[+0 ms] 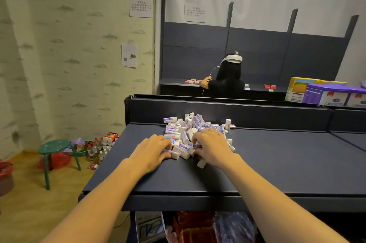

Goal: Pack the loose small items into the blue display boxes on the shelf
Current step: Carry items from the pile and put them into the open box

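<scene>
Dark shelf (277,163), heap of small white erasers (190,130), left hand (150,150) and right hand (213,148) curled, gripping erasers at its near edge

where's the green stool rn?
Head view, lower left: the green stool stands on the wooden floor left of the dark shelf, beside the cluster of bottles at the shelf's left end.
</scene>
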